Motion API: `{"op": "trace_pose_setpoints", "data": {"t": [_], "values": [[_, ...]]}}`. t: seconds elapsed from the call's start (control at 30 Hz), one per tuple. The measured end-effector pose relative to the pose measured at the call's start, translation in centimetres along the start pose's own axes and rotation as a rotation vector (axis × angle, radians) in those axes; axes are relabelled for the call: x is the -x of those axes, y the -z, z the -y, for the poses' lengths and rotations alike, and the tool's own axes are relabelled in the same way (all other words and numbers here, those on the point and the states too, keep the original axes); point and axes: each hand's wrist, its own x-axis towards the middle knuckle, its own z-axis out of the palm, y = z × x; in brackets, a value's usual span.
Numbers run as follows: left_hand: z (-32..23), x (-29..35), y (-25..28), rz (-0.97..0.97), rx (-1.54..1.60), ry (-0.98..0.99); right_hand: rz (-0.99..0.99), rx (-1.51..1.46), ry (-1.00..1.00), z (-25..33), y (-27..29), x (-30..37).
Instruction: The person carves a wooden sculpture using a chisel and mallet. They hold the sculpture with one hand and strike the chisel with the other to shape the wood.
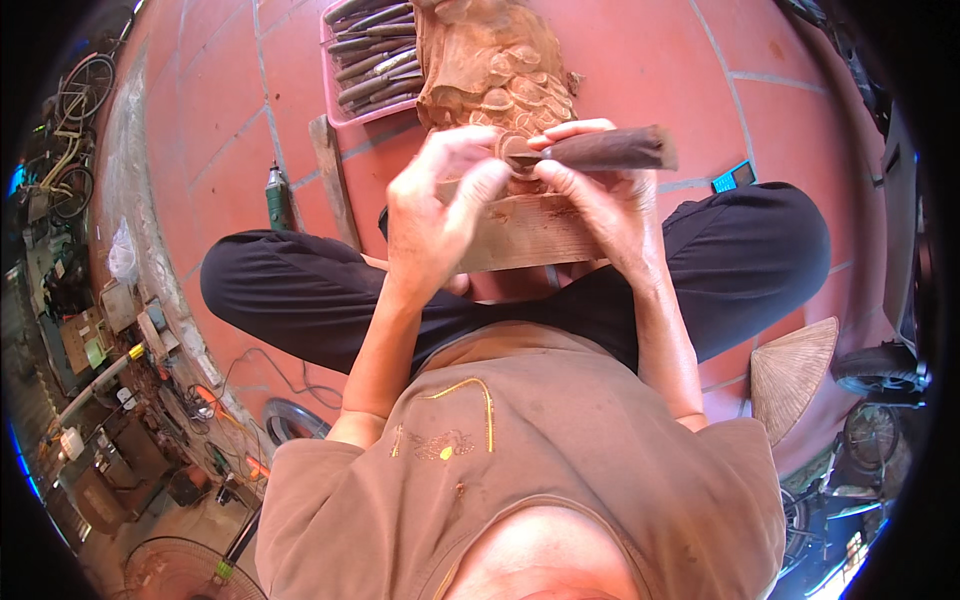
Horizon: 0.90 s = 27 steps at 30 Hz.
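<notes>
A carving chisel with a dark wooden handle (618, 150) is gripped between the thumb and fingers of my right hand (620, 205). Its handle points to the right and its short blade points left. My left hand (430, 200) is by the blade end, thumb and fingers apart and slightly blurred; whether it touches the blade is unclear. Just beyond my hands lies a brown wood carving (500, 65) with rounded, overlapping relief shapes, its near end partly hidden by my fingers. Under my hands, a pale wooden block (525, 235) sits between my crossed legs.
A pink basket (328, 75) of several chisels stands beyond my left hand. Nearer are a wooden strip (335, 180) and a green power tool (278, 200). A blue phone (733, 178) lies by my right knee, a conical hat (795, 375) farther back. Clutter lines the left side.
</notes>
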Motion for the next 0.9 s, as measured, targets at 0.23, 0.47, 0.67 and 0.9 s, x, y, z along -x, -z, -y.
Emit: {"op": "trace_pose_setpoints", "data": {"t": [0.23, 0.47, 0.67, 0.9], "values": [[4.1, -1.0, 0.4, -0.158, -0.401, -0.289, -0.05, -0.044, 0.083, 0.0, 0.6, -0.9], [4.6, -0.1, 0.7, -0.11, -0.56, -0.34, 0.013, 0.396, -0.031, 0.2, 0.3, -0.5], [4.6, 0.2, 0.5, -0.097, -0.527, -0.318, 0.067, 0.324, 0.005, -0.2, 1.4, 0.4], [4.7, 0.0, 0.7, -0.086, -0.508, -0.314, 0.082, 0.417, 0.109, -0.7, 0.4, -1.5]]}}
